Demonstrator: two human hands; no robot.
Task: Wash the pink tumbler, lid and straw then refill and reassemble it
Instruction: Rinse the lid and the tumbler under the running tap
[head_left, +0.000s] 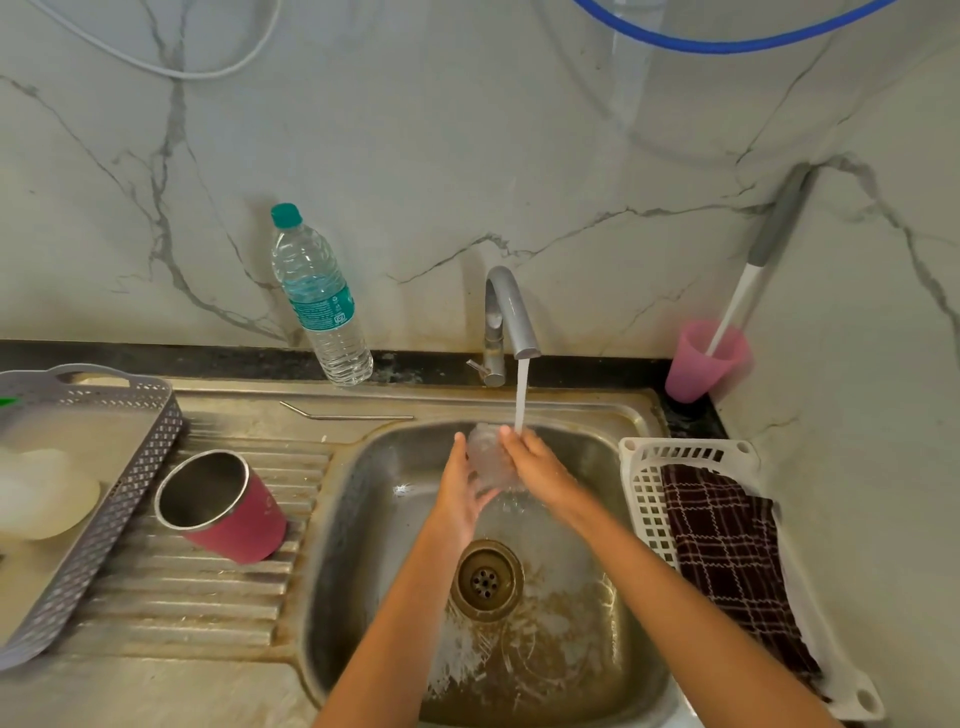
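Observation:
Over the steel sink, my left hand and my right hand both hold a clear lid under the water running from the grey tap. The lid is blurred by water and motion. The pink tumbler, steel inside, lies tilted on the ribbed drainboard to the left with its mouth facing up and left. A metal straw lies on the sink's back rim, left of the tap.
A water bottle with a teal cap stands at the back. A grey perforated tray sits at far left. A white basket with a checked cloth is right of the sink. A pink cup holding a brush stands in the back right corner.

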